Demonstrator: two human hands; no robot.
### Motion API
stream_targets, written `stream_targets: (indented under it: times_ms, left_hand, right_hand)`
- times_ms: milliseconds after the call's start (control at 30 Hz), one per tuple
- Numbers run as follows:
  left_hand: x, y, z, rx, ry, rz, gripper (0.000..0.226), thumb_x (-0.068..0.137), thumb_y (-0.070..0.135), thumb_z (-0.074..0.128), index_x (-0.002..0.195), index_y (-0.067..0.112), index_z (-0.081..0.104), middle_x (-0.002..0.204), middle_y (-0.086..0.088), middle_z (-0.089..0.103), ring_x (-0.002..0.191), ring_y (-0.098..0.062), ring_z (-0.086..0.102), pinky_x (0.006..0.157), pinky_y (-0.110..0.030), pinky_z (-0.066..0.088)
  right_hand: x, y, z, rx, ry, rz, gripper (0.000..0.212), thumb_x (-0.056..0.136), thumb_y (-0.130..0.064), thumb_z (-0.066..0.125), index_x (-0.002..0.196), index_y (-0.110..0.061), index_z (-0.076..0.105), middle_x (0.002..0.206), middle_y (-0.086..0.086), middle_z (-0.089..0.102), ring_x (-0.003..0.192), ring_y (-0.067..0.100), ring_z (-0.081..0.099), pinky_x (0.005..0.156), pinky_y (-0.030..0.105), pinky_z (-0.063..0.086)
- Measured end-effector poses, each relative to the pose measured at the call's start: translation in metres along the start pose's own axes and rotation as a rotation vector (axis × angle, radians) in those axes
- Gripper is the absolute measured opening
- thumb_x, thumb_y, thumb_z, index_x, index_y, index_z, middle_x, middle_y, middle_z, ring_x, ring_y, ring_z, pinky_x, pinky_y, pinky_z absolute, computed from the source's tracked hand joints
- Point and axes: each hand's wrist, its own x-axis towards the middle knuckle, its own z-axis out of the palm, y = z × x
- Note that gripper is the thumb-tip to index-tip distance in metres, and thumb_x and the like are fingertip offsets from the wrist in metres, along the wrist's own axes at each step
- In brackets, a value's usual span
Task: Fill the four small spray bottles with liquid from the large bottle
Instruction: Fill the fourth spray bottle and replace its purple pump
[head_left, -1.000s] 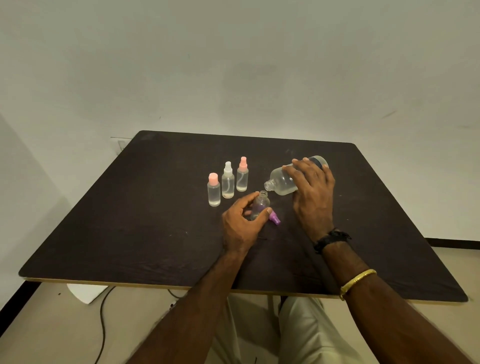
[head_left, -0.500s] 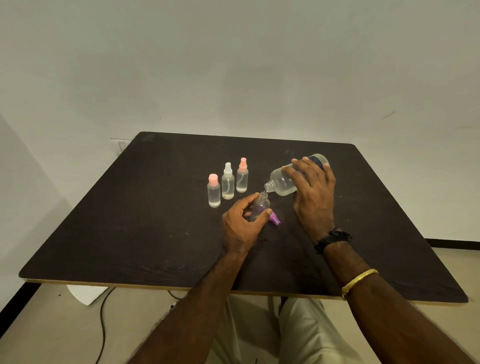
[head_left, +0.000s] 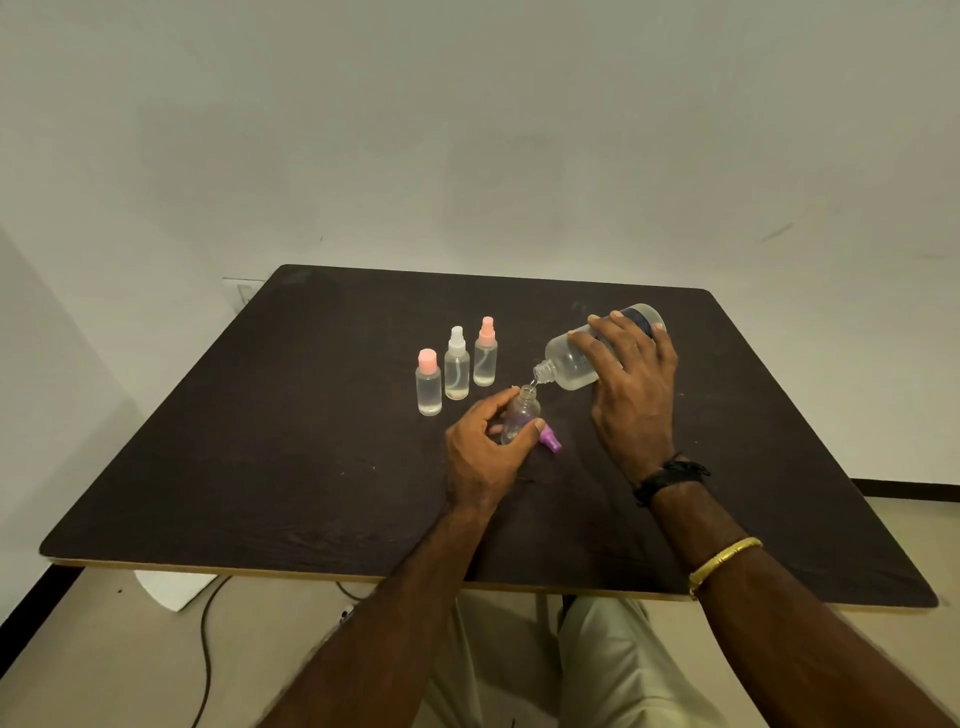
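Note:
My right hand (head_left: 631, 384) grips the large clear bottle (head_left: 571, 364), tipped with its open neck down to the left. A thin stream of liquid runs from that neck into a small open bottle (head_left: 519, 415). My left hand (head_left: 480, 457) holds this small bottle upright on the dark table (head_left: 260, 467). Its purple spray cap (head_left: 550, 439) lies on the table just right of it. Three capped small spray bottles stand in a row behind: one with a pink cap (head_left: 428, 384), one with a white cap (head_left: 457, 366), one with a pink sprayer (head_left: 485, 356).
A white wall rises behind the table. Under the near left edge lie a white sheet (head_left: 174, 590) and a black cable (head_left: 205, 654) on the floor. My legs show beneath the front edge.
The large bottle has tipped a little further, its base rising slightly, and its neck has come down over the small bottle's mouth. My left hand has stayed in place.

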Motion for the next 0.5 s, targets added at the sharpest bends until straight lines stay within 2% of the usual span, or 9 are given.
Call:
stream_targets:
  times_ms: [500]
  left_hand:
    - [-0.0002, 0.0011, 0.0005, 0.007, 0.008, -0.004, 0.061, 0.079, 0.040, 0.086, 0.132, 0.018, 0.067, 0.122, 0.004, 0.072, 0.107, -0.005, 0.069, 0.090, -0.030, 0.061]
  right_hand:
    - [0.0032, 0.0039, -0.0003, -0.015, 0.016, -0.032, 0.061, 0.079, 0.006, 0.073, 0.132, -0.020, 0.061, 0.143, 0.009, 0.057, 0.142, 0.030, 0.043, 0.119, 0.059, 0.023]
